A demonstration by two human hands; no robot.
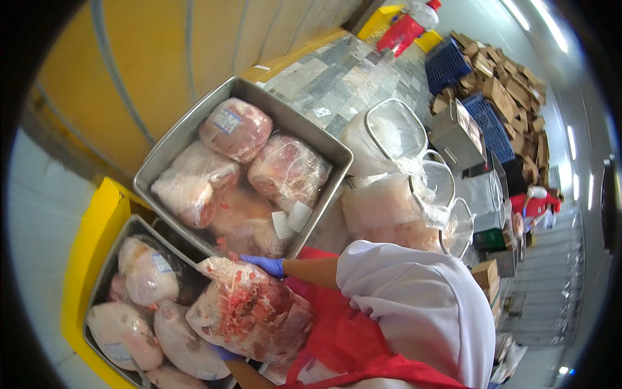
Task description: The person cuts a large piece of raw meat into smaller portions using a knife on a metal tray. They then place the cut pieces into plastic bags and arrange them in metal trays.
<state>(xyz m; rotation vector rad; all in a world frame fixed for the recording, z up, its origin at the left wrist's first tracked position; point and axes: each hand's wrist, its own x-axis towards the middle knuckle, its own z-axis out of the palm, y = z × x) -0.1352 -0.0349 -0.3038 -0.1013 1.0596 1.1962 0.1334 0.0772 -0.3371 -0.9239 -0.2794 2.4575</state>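
A large piece of raw meat [254, 312], with pale fat and red flesh showing, is held between my two blue-gloved hands. My right hand [264, 264] grips its upper side, fingers partly hidden behind it. Under its lower edge is my left hand [227, 354], mostly covered by the meat. Beyond my right hand, a steel tub [293, 122] holds several film-wrapped cuts, among them a labelled one [236, 129]. White paper slips [299, 216] lie inside that tub. Nearer my left hand, a second metal tub [107, 275] contains wrapped pale cuts [126, 334].
A yellow bin [91, 240] edges the second tub. Plastic-lined round-rimmed containers [382, 201] stand beyond my right arm. Further off are blue crates [489, 123], piled cardboard [502, 97] and a distant person in a red apron [403, 32]. A yellow wall panel [155, 58] rises behind the steel tub.
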